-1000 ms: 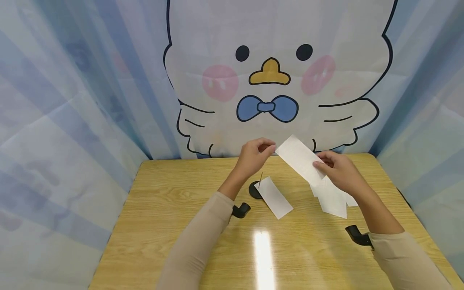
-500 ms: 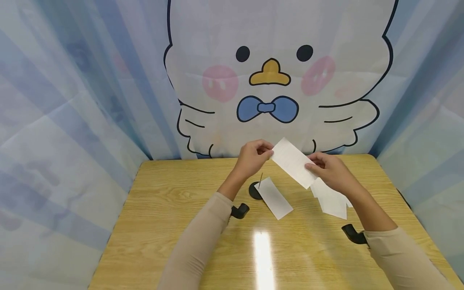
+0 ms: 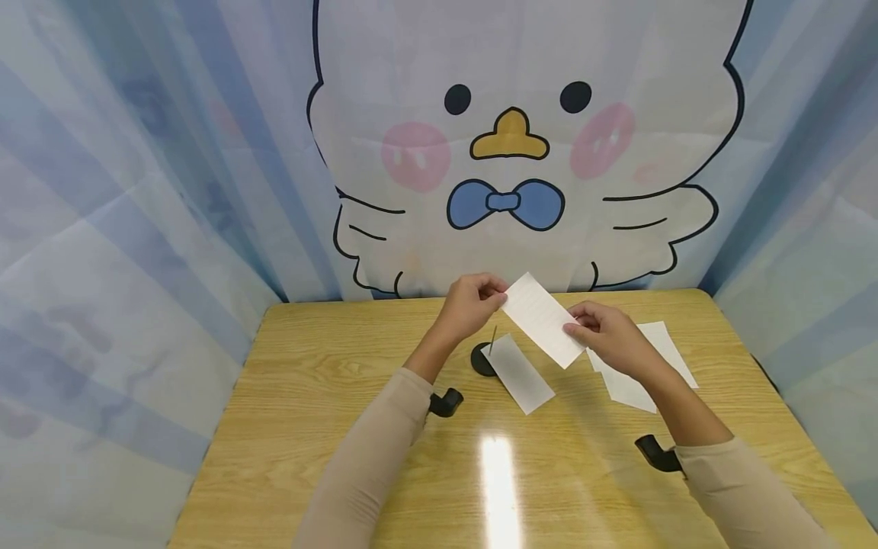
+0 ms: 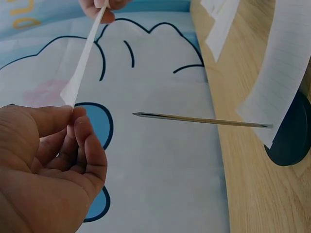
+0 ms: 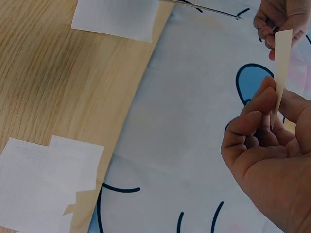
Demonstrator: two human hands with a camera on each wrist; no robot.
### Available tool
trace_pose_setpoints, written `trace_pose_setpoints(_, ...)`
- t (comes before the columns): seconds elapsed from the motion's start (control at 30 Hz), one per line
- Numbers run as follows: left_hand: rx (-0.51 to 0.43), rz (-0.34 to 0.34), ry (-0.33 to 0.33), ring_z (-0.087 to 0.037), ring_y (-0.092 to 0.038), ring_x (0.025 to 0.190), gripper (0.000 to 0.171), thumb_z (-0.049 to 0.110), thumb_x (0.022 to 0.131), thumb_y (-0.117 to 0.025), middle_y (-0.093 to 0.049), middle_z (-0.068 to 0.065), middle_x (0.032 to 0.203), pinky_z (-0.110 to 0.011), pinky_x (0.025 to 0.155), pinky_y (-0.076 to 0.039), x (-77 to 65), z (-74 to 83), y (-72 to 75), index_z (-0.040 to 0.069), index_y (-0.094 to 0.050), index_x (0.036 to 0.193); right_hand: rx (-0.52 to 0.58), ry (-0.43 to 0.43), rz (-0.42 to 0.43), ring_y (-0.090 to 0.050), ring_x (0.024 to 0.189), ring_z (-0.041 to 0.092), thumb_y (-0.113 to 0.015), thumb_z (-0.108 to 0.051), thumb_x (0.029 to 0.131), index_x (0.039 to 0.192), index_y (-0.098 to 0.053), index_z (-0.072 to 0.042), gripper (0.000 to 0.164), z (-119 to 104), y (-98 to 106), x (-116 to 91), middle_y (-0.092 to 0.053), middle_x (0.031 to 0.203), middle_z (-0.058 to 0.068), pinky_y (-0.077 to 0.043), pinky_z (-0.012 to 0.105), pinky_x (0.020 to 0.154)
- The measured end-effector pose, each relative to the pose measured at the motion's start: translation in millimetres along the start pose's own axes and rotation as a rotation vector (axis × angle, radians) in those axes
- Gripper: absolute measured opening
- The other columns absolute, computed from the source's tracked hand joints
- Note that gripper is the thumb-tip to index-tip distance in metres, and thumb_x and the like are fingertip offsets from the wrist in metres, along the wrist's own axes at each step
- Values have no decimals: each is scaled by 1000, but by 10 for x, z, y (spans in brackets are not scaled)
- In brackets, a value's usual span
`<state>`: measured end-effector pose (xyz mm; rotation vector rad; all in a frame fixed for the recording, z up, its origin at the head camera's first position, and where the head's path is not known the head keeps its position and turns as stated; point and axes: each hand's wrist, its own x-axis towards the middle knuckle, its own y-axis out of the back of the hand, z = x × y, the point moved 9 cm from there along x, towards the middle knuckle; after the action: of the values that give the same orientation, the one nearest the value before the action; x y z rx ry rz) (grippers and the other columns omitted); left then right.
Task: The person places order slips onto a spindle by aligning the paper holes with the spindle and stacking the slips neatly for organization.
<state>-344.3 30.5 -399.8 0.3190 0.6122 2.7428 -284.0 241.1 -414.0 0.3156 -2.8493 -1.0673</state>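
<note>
A white slip of paper [image 3: 542, 319] is stretched between both hands above the table. My left hand [image 3: 472, 303] pinches its upper left corner between thumb and fingertips. On the opposite side, my right hand [image 3: 607, 335] grips the right edge, thumb on top. Below the held slip stands a paper spike with a round black base [image 3: 482, 360] and a thin upright metal spike [image 4: 194, 119], pointed at its tip. Another slip [image 3: 521, 377] is pierced by the spike and sits low at the base, slanting out toward the right. The held slip is apart from the spike tip.
Several loose white papers [image 3: 631, 389] lie overlapping on the wooden table [image 3: 329, 427] under my right forearm. A curtain [image 3: 384, 252] printed with a cartoon bird hangs right behind the table's back edge. Black wrist mounts [image 3: 446, 402] stick out from both sleeves.
The right hand has brought the slip left and down, and the left hand, at first just off its corner, now pinches it. The slip on the spike has stayed put.
</note>
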Motion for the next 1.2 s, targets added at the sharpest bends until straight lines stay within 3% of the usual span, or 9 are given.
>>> trace_pose_setpoints(0.67,32,-36,49,-17,-61,85,13,12,101,-67,-70,-7,96,-27,73,-52,-95,-257,-40,5,-75,108,41,-14,-31,-60,77,19,-64,-18,104,119,-67,1,24,144,-284,12,-68,92,9,-49,27,65)
trace_pose_setpoints(1.2,52,-43,67,-18,-63,88,15,12,102,-66,-71,-8,99,-30,77,-54,-125,-358,-92,5,-75,111,22,-30,-38,-54,76,17,-65,-21,104,118,-68,-2,24,203,-352,-4,-64,91,7,-45,27,63)
